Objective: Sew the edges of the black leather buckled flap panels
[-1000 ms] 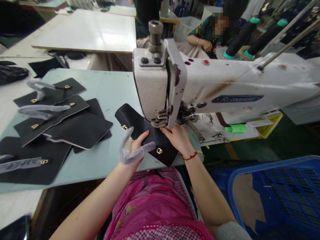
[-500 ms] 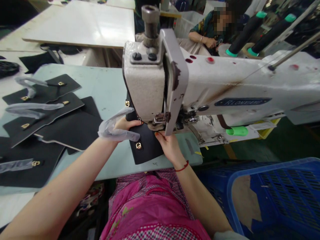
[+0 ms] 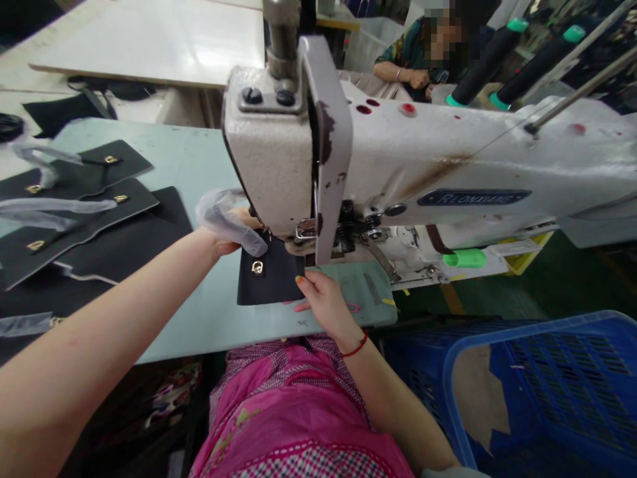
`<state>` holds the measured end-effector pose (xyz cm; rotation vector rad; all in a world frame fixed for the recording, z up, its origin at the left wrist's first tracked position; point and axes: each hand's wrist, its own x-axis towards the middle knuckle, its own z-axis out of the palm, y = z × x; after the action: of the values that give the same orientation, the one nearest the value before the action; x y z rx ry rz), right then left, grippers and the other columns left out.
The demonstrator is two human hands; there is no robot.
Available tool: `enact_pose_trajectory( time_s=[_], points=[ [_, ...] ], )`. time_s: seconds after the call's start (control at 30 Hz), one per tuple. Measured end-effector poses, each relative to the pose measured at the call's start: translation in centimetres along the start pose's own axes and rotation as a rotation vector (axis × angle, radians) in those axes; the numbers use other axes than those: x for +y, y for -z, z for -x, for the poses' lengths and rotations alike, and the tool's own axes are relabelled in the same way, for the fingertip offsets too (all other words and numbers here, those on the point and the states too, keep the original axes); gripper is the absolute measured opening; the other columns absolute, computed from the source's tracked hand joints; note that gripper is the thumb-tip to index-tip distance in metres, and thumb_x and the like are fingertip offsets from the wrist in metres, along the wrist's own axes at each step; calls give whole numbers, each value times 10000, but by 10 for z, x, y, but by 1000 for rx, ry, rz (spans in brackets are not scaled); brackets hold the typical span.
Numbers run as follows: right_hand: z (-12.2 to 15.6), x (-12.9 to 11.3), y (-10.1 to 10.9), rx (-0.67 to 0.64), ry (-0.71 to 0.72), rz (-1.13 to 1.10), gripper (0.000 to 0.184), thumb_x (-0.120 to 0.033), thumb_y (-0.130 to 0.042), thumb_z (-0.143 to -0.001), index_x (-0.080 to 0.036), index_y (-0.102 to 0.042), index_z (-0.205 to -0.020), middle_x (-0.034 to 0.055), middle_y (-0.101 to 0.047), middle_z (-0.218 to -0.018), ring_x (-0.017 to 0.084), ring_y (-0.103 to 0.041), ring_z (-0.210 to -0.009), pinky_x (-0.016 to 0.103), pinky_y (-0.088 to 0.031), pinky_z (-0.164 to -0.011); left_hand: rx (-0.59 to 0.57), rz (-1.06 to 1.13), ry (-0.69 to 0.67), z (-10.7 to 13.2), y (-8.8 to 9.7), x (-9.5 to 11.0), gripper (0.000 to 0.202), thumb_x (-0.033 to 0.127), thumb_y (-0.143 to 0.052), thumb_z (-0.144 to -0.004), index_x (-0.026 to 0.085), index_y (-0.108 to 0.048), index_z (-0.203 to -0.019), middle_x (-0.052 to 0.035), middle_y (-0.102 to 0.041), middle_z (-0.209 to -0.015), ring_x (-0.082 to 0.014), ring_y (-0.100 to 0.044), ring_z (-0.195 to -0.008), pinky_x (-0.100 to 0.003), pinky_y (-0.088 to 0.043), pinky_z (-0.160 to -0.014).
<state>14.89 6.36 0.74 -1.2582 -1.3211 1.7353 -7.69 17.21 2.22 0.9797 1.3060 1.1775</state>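
Observation:
A black leather-like panel (image 3: 279,282) with a gold buckle (image 3: 257,267) lies under the head of a white sewing machine (image 3: 279,146). Its strap handle (image 3: 223,216), wrapped in clear plastic, loops over my left hand (image 3: 233,240). That hand is closed at the panel's left side, its fingertips partly hidden by the wrapped strap and the machine head. At the right edge near the front corner, my right hand (image 3: 321,299) pinches the panel, thumb on top and the other fingers lower. The needle area is hidden behind the machine's head.
Several similar black panels (image 3: 94,226) with wrapped handles overlap on the pale green table (image 3: 199,318) to the left. A blue plastic basket (image 3: 522,325) stands at lower right. Two black thread cones (image 3: 490,60) rise behind the machine. Across from me, another person (image 3: 408,73) sits.
The panel has moved away from me under the machine head, so less of it shows. My left hand has gone farther in; my right hand has slid down toward the panel's front corner.

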Motion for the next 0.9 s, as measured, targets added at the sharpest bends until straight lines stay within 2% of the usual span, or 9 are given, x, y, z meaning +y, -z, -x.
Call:
enact_pose_trajectory(
  time_s=[0.1,0.2,0.27,0.37,0.43,0.5,0.63,0.77,0.9],
  points=[
    [8,2,-1,-82,-34,-127,308,-494,-531,-900,-194,-518,-828,-26,-469,-765,111,-662,-615,191,-523,-512,-90,57,142,13,6,-8,411,333,-802,-684,42,-682,-948,-103,-761,-975,-375,-606,-1158,-554,-450,-1011],
    [12,3,1,-101,-38,-222,355,-516,-570,-880,-191,-455,-791,-40,-446,-736,141,-716,-668,168,-522,-515,-14,257,303,51,16,-29,365,384,-668,-833,95,-681,-1056,-51,-761,-1013,-323,-605,-1179,-480,-440,-1052],
    [12,4,2,-112,-55,-296,396,-536,-608,-851,-196,-421,-775,-54,-412,-712,159,-728,-684,169,-525,-518,66,346,326,90,18,-46,418,543,-502,-910,218,-687,-1097,12,-761,-1036,-304,-591,-1210,-477,-454,-1045],
    [11,5,3,-142,-81,-377,428,-559,-650,-814,-196,-427,-782,-60,-415,-702,169,-732,-692,179,-535,-531,189,584,245,148,-2,-69,443,677,-565,-809,338,-712,-1052,51,-724,-1169,-296,-546,-1275,-458,-499,-1013],
    [11,5,2,-159,-80,-385,415,-560,-649,-819,-190,-462,-810,-48,-479,-710,170,-733,-704,180,-536,-538,69,674,206,171,-27,-77,498,658,-702,-701,332,-715,-1077,5,-685,-1259,-321,-545,-1272,-481,-486,-1030],
    [12,4,2,-165,-62,-355,387,-553,-619,-849,-182,-510,-861,-21,-562,-736,169,-734,-725,180,-535,-550,16,684,211,177,-53,-79,483,589,-756,-686,289,-732,-1064,-42,-709,-1209,-309,-610,-1185,-451,-496,-1020],
    [20,3,1,-145,0,-235,361,-511,-536,-916,-170,-603,-1011,46,-674,-882,156,-731,-750,183,-542,-565,95,623,274,158,-82,-74,360,424,-751,-765,197,-741,-1044,-72,-736,-1122,-259,-670,-1075,-383,-508,-995],
    [31,6,4,-141,53,-171,348,-456,-548,-920,-176,-634,-1107,83,-693,-1064,153,-727,-799,173,-538,-554,108,566,323,148,-83,-73,398,383,-789,-722,130,-734,-1024,-113,-735,-1104,-273,-685,-1036,-403,-509,-984],
    [38,8,10,-176,-18,-230,332,-438,-542,-924,-172,-643,-1097,109,-717,-1090,158,-726,-827,172,-531,-563,150,526,368,151,-78,-75,441,391,-810,-696,92,-738,-1012,-147,-721,-1134,-283,-652,-1108,-384,-470,-1027]
  ],
)
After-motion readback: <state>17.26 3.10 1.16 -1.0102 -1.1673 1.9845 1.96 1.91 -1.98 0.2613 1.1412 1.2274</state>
